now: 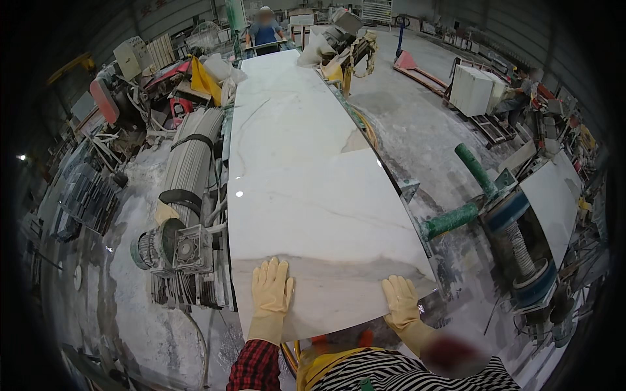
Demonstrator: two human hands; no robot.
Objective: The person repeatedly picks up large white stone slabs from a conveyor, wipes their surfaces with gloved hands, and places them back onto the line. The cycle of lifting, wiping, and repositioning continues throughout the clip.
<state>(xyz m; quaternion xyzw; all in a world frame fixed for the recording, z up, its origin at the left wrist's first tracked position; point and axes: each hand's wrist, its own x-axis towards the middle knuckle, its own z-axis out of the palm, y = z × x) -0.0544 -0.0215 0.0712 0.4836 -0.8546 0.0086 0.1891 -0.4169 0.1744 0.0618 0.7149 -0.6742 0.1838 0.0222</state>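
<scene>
A long, polished white stone slab [306, 215] with grey and beige veining lies on a narrow table stretching away from me. Across it runs a faint line, where a second white slab [287, 104] seems to meet it at the far part. My left hand [270, 293], in a cream rubber glove, rests flat near the slab's left near corner, fingers together and stretched forward. Near the right edge, my right hand [401, 301], gloved alike, lies on the surface with fingers extended. Neither palm's underside shows.
At left are a motor with gearbox [189, 251] and a strapped bundle of long strips [189, 156]. Green rollers [450, 221] jut out at right. A person [264, 32] stands beyond the far end; another person [520, 94] is by white blocks [473, 90].
</scene>
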